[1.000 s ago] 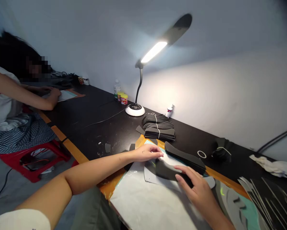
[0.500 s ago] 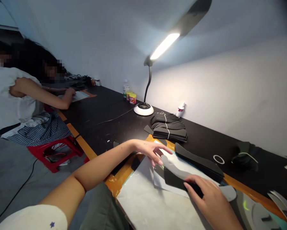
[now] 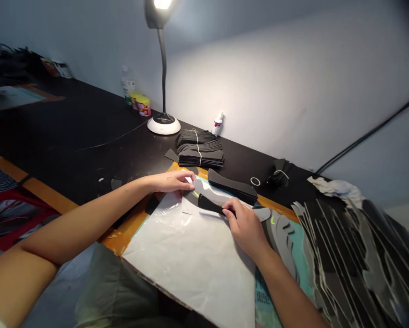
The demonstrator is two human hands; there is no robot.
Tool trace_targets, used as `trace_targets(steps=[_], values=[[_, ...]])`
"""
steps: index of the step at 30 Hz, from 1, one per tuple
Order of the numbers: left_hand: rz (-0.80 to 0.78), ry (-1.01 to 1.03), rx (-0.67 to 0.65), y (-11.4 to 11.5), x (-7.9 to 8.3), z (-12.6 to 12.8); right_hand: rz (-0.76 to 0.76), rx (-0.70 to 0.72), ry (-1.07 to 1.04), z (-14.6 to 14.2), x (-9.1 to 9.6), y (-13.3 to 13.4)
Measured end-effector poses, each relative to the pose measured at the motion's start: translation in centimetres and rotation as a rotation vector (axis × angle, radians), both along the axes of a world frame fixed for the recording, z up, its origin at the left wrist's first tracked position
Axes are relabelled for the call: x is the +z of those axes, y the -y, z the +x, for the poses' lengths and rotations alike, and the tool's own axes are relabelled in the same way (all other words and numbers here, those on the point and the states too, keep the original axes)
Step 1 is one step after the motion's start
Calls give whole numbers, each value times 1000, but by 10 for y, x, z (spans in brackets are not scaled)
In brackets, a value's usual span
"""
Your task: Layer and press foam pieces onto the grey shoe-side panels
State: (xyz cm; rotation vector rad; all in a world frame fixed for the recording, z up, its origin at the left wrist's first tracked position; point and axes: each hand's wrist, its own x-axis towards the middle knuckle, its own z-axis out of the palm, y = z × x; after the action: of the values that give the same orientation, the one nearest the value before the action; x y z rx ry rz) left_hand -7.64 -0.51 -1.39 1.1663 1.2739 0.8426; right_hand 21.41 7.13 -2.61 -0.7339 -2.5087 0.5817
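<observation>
Black foam piece just right of the frame's centre, long and curved, lying on a small white sheet over the tabletop. Gripped at its right end by the right hand, fingers curled shut over it. Left end free, pointing toward the left hand.

Left hand slightly up and left of centre, fingers drawn together, tips down at the edge of a grey cut-out; pinching or merely pressing, cannot tell. Grey cut-out just behind the foam piece, between the two hands.

Below both hands, in the lower centre, a large pale sheet spread over an orange-edged board, with the right wrist above it. Just beyond the hands, a loose stack of black pieces; further up, banded bundles of the same dark material.

Along the wall in the upper centre-left: a white lamp base, a small glue bottle to its right, two coloured jars to its left.

Right of the loose stack, a rubber band lying flat. Filling the lower right, a fan of dark and grey strips, overlapped edge on edge.
</observation>
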Motion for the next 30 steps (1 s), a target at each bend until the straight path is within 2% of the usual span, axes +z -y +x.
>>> trace_targets(steps=[5,9,17,22,26,30], values=[[-8,-20,58,-1,-5,4,-40,-50,-174,0,1,-1],[12,-48,103,-1,-7,7,-69,-4,-173,-2,2,2],[44,-12,-73,-3,-9,1,-146,-76,-161,-2,1,2],[26,98,-56,-3,-10,1,-199,-6,-160,1,-1,3],[10,104,-30,-4,-13,1,-222,8,-163,1,-1,8],[7,68,-49,-4,-11,-1,-148,57,-178,-2,0,8]])
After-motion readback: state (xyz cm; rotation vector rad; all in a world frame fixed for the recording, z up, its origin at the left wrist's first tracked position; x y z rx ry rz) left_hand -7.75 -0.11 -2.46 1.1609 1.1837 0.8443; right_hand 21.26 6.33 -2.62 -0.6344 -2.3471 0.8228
